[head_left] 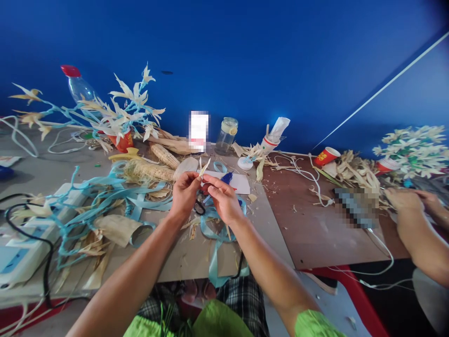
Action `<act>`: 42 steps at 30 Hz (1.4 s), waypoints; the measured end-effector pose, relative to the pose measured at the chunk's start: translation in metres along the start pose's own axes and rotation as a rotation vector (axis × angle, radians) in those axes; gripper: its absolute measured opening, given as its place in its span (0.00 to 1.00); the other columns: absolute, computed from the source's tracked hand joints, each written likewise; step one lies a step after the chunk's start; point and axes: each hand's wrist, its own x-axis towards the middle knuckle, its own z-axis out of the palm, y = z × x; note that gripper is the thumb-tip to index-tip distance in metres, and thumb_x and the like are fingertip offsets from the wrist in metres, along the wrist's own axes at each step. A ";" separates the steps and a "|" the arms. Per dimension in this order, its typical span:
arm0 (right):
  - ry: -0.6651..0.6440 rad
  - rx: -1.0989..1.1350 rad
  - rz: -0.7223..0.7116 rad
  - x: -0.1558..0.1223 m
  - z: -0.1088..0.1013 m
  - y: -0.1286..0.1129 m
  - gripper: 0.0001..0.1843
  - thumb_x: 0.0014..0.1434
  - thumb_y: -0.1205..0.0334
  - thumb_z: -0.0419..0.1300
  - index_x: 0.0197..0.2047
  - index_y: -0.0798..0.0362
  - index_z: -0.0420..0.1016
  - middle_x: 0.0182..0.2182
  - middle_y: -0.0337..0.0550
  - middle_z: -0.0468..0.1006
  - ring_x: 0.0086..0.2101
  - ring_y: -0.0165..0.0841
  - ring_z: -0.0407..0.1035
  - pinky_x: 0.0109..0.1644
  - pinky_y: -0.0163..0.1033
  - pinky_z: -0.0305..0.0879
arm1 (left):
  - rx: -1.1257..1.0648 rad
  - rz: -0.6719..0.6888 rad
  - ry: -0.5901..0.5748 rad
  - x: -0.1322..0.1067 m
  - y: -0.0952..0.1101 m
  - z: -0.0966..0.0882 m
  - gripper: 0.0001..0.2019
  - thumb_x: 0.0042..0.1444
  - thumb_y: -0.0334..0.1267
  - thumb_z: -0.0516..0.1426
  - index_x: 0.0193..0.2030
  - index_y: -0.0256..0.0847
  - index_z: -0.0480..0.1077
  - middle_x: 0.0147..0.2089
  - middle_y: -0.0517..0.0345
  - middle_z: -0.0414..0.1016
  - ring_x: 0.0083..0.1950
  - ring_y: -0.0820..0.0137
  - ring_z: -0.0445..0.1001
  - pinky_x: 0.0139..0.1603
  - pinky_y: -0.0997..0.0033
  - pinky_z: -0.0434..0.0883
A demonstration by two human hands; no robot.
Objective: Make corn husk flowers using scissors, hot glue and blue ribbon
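In the middle of the head view, a small pale flower of corn husk strips [203, 166] points upward between my fingertips. My left hand [185, 193] pinches its base between thumb and forefinger. From the other side, my right hand [224, 199] closes its fingers around the same base, partly hiding it. Beneath them lie light-blue ribbon [220, 252], a white card [241, 184] and a dark-blue bundle [227, 178]. Left of my hands are corn cobs [164, 155] and a curled piece of dry husk [119, 229].
A vase of husk flowers [121, 140] stands back left near a clear bottle [80, 86]. Tangled blue ribbon strips and a white power strip [31, 250] fill the left. A glass jar [227, 133] is behind. At right lie a phone [358, 208] and another person's hands [403, 201].
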 end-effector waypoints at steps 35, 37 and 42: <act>0.124 0.601 0.535 0.014 -0.013 -0.016 0.04 0.45 0.66 0.59 0.22 0.55 0.68 0.16 0.34 0.68 0.18 0.24 0.56 0.24 0.33 0.57 | 0.020 -0.093 -0.238 -0.004 -0.007 0.002 0.09 0.43 0.37 0.65 0.29 0.38 0.71 0.28 0.60 0.72 0.28 0.76 0.69 0.31 0.78 0.66; 0.124 0.598 0.548 0.014 -0.013 -0.015 0.04 0.45 0.66 0.60 0.23 0.55 0.68 0.16 0.34 0.68 0.18 0.24 0.57 0.24 0.33 0.58 | 0.017 -0.094 -0.247 -0.003 -0.008 0.001 0.10 0.43 0.39 0.65 0.30 0.37 0.71 0.28 0.60 0.73 0.28 0.77 0.70 0.31 0.78 0.67; 0.114 0.601 0.548 0.013 -0.014 -0.012 0.05 0.46 0.65 0.61 0.23 0.55 0.68 0.17 0.35 0.68 0.18 0.25 0.57 0.24 0.33 0.57 | 0.023 -0.091 -0.272 -0.002 -0.010 -0.001 0.11 0.44 0.40 0.65 0.31 0.37 0.70 0.28 0.60 0.74 0.29 0.76 0.72 0.32 0.77 0.68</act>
